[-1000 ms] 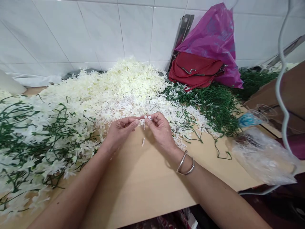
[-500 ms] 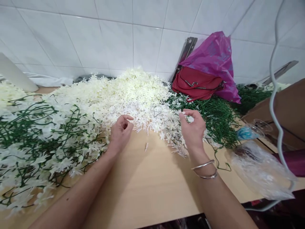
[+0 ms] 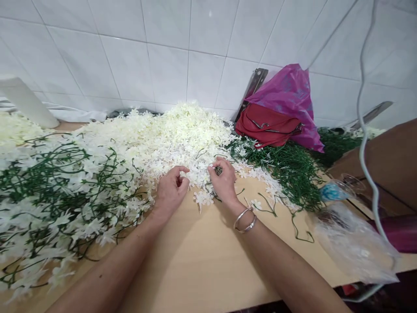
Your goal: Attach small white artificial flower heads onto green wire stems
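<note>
My left hand [image 3: 172,190] rests at the near edge of a big heap of loose white plastic flowers [image 3: 176,130], its fingers curled and thumb against the forefinger; what it pinches is hidden. My right hand [image 3: 224,179], with two metal bangles [image 3: 244,218] on the wrist, is a little to the right at the same edge. It pinches a thin green stem [image 3: 217,170] between thumb and fingers. A small cluster of white flowers [image 3: 203,198] lies just below and between the hands on the wooden table [image 3: 202,261].
Green vines with white flowers fitted [image 3: 58,182] cover the left of the table. Bare green stems [image 3: 286,165] are piled at the right, behind them a red handbag [image 3: 267,126] and a purple plastic bag [image 3: 289,93]. A clear plastic bag [image 3: 352,243] and a hanging grey cable [image 3: 365,143] are at the right edge.
My right hand went out to the green stems on the right and has come back to the flower heap beside my left hand. The view has tilted upward a little.
</note>
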The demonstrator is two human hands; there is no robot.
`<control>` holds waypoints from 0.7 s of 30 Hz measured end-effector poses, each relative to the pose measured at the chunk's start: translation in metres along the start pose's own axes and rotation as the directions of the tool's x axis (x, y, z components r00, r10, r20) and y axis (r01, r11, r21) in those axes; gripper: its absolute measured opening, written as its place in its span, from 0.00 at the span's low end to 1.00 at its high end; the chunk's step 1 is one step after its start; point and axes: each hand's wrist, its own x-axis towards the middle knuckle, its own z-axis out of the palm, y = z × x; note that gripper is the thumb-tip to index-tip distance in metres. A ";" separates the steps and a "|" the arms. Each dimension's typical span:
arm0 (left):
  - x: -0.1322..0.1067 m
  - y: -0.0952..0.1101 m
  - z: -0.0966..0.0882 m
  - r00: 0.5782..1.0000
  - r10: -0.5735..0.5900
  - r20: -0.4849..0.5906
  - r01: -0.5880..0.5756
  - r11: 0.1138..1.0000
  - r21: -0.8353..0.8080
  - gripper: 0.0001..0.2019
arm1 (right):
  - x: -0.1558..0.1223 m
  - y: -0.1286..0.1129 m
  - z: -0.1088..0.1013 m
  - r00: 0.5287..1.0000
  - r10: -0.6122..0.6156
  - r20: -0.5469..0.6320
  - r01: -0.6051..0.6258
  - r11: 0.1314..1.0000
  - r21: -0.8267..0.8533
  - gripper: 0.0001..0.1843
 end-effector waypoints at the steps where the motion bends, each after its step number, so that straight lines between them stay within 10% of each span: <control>1: -0.001 0.002 -0.001 1.000 0.008 -0.013 -0.008 1.000 0.025 0.13 | -0.001 -0.004 0.004 0.999 -0.012 0.031 0.012 1.000 0.007 0.04; 7: -0.004 0.002 0.001 0.989 0.102 -0.105 -0.092 0.991 0.099 0.10 | 0.007 -0.019 -0.022 0.965 0.042 0.258 -0.114 0.956 0.269 0.09; 14: -0.001 -0.011 0.007 0.962 0.222 -0.158 -0.204 0.972 0.120 0.24 | 0.024 -0.035 -0.076 0.857 0.297 0.421 -0.509 0.613 0.604 0.24; 21: -0.011 0.011 0.006 0.906 0.422 0.047 -0.417 0.905 -0.078 0.12 | 0.001 -0.072 -0.050 0.870 0.147 0.471 -0.461 0.580 0.671 0.20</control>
